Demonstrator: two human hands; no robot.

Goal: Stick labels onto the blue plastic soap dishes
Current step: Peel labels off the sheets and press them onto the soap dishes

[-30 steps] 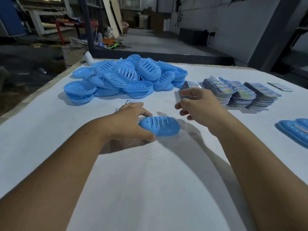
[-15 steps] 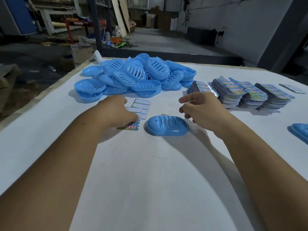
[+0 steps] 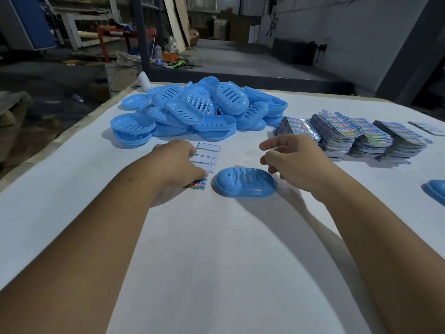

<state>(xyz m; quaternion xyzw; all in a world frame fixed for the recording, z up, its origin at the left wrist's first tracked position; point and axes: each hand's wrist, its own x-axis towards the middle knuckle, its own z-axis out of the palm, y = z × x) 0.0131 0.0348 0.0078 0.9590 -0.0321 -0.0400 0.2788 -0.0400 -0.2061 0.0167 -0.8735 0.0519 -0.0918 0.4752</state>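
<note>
Left hand (image 3: 177, 162) presses the label sheet (image 3: 204, 162); right hand (image 3: 292, 160) hovers loosely curled, holding nothing.
Between them, one overturned soap dish (image 3: 245, 182) lies mid-table (image 3: 216, 261).

bare table (image 3: 216, 273) in front, dish pile (image 3: 197, 109) behind

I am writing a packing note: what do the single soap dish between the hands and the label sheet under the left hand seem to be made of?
Soap dish: looks like moulded blue plastic, smooth with a soft sheen; it has cut slots and an even colour.

Label sheet: seems a thin, glossy, partly clear backing film or paper, mostly peeled, with a colour-printed label at its near end; it lies flat. The left hand presses on it.
</note>
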